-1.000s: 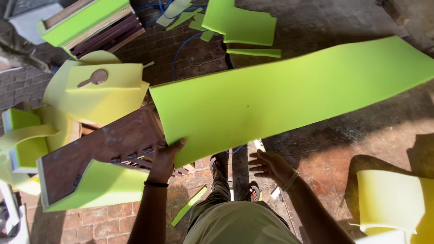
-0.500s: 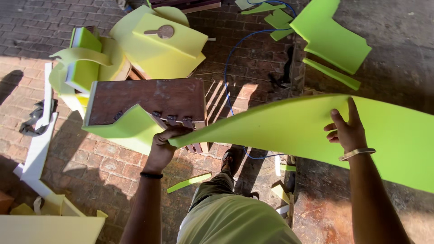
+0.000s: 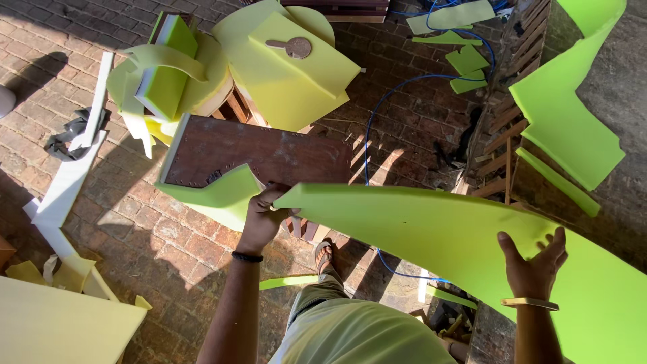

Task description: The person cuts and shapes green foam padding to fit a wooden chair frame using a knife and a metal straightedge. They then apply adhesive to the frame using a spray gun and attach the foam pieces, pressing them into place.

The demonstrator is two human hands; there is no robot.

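While I watch from above, lower centre to lower right: foam sheet [image 3: 431,232], big, green, bowed.
Left hand [image 3: 261,217]: fingers pinched on the sheet's near corner, centre frame.
Right hand [image 3: 536,264]: fingers spread, palm flat under the sheet, lower right.
Board [image 3: 269,156]: brown, just behind left hand.
Hose [image 3: 377,114]: blue, upper centre on brick.

Red brick paving [image 3: 168,249] covers the ground, sunlit at left with hard shadows and shaded at right. A blue hose [image 3: 367,145] loops across the bricks beside a wooden pallet [image 3: 502,128] standing on edge.
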